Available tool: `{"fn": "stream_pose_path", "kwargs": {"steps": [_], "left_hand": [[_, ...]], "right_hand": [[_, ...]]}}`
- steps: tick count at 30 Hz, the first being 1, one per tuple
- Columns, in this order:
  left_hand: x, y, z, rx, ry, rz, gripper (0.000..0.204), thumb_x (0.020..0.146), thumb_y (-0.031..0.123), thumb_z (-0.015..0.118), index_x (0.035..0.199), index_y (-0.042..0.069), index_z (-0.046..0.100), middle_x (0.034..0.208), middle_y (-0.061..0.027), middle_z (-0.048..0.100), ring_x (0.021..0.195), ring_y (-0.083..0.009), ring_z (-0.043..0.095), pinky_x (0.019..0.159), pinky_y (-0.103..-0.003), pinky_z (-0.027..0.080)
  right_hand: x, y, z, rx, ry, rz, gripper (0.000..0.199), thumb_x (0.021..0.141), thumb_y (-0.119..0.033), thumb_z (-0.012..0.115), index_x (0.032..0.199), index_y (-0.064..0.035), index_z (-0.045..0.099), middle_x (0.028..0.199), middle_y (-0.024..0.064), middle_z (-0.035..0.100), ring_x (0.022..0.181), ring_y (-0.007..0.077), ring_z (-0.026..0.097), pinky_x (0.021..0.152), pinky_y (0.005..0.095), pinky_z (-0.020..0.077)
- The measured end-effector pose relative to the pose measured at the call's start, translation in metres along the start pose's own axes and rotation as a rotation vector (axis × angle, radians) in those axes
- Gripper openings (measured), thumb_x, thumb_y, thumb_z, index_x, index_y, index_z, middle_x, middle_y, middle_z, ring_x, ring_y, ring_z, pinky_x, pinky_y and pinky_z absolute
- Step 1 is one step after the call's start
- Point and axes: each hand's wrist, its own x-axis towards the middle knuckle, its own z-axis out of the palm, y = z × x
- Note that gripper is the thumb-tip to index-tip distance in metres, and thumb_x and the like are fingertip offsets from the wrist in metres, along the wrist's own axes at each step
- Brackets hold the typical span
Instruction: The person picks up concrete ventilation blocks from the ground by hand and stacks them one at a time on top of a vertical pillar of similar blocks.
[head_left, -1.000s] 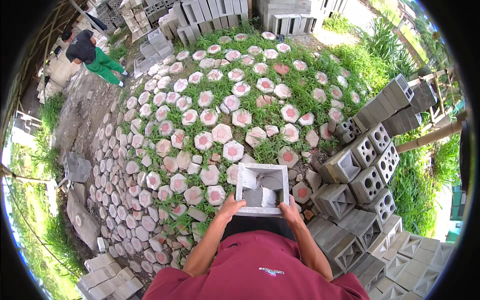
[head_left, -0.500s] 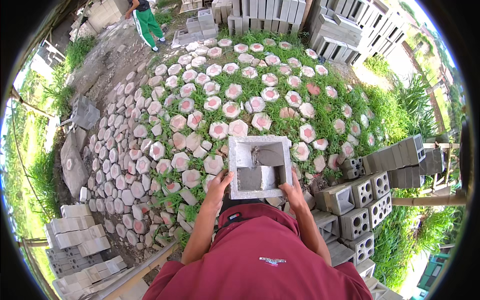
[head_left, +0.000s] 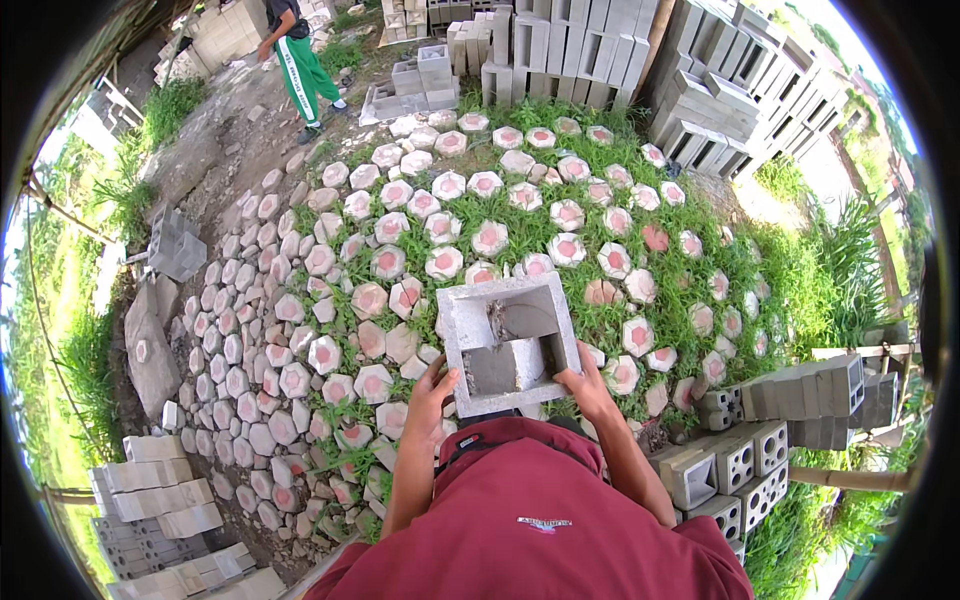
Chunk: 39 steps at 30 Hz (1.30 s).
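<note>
A grey hollow concrete block (head_left: 462, 340) is held up in front of my waist, its openings facing up towards me. Inside it a middle web shows, and one cavity looks partly filled with rough grey matter. My left hand (head_left: 428, 398) grips the block's left side near the lower corner, thumb along the wall. My right hand (head_left: 590, 388) closes round the lower right corner, its thumb over the rim. Most fingers of both hands are hidden behind the block. It sits slightly tilted, left side lower.
Hexagonal paving stones (head_left: 490, 238) with reddish centres lie among grass. Hollow blocks (head_left: 735, 460) are stacked at right, pale blocks (head_left: 155, 490) at lower left. Tall block stacks (head_left: 575, 50) stand at the back. A person in green trousers (head_left: 302, 75) is at the far left.
My view has shifted, so the paving and stacks sit lower in it. The block, still in both hands, has turned slightly. The person in green trousers has changed stance.
</note>
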Motion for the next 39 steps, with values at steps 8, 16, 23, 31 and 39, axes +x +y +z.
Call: {"fn": "stream_pose_path", "kwargs": {"steps": [8,16,23,31,39], "left_hand": [[0.083,0.066,0.004,-0.003,0.005,0.061,0.058,0.091,0.023,0.062,0.137,-0.004,0.040,0.116,-0.0093,0.059,0.102,-0.0132,0.054,0.091,-0.028,0.041],[0.184,0.110,0.008,0.088,0.043,0.165,0.062,0.083,0.016,0.070,0.134,-0.004,0.042,0.121,-0.0093,0.056,0.109,-0.0167,0.054,0.094,-0.031,0.042],[0.331,0.176,0.012,0.061,0.085,0.153,0.071,0.073,0.005,0.070,0.136,-0.004,0.039,0.122,-0.0117,0.055,0.112,-0.0194,0.052,0.097,-0.033,0.039],[0.444,0.262,0.003,0.111,0.192,0.199,0.068,0.072,0.005,0.064,0.135,-0.005,0.039,0.116,-0.0109,0.057,0.103,-0.0175,0.054,0.091,-0.030,0.043],[0.554,0.331,-0.008,0.138,0.217,0.236,0.067,0.069,0.002,0.061,0.133,-0.006,0.041,0.110,-0.0095,0.058,0.094,-0.0161,0.056,0.084,-0.029,0.045]], "right_hand": [[0.108,-0.048,0.013,0.098,-0.063,-0.012,0.073,0.074,-0.011,0.060,0.140,0.0005,0.033,0.109,0.0107,0.054,0.086,0.0168,0.052,0.078,0.0283,0.0433],[0.243,-0.093,0.028,0.010,-0.128,0.071,0.077,0.073,-0.011,0.061,0.143,-0.0002,0.029,0.125,0.0157,0.048,0.099,0.0206,0.052,0.085,0.0306,0.0433],[0.411,-0.143,0.040,0.009,-0.154,0.074,0.079,0.073,-0.013,0.062,0.142,0.0008,0.028,0.107,0.0163,0.056,0.083,0.0198,0.054,0.076,0.0300,0.0448],[0.536,-0.233,0.073,-0.027,-0.264,0.024,0.070,0.076,-0.009,0.060,0.139,-0.0001,0.030,0.112,0.0134,0.055,0.091,0.0192,0.053,0.079,0.0304,0.0445],[0.674,-0.288,0.099,-0.092,-0.349,-0.116,0.075,0.074,-0.009,0.062,0.140,0.0023,0.028,0.120,0.0162,0.052,0.103,0.0207,0.052,0.088,0.0317,0.0434]]}}
